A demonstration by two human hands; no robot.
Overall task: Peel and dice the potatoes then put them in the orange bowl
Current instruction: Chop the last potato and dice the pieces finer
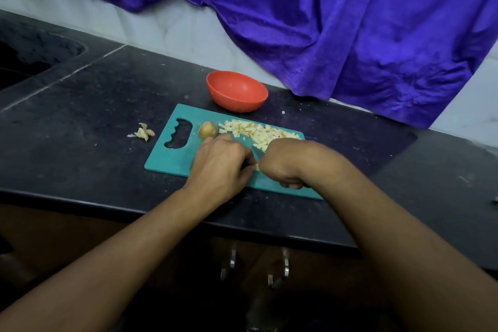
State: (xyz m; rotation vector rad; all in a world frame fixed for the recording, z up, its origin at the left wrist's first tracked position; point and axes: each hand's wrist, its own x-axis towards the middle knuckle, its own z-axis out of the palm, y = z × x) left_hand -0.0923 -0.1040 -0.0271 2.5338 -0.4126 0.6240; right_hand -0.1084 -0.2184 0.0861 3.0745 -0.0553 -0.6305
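My left hand (223,162) curls its fingers on a small pale potato piece (257,166) to steady it. My right hand (285,163) is clenched round a dark handle (292,185), prob. a knife, blade mostly hidden. Both are over the teal plastic cutting board (172,162) on the black stone desk (80,116). The heap of diced potato (258,131) lies just beyond my hands, i.e. clear of the cutting spot. The round orange plastic bowl (234,89) stands behind the board, close for transfer, no dice visible inside.
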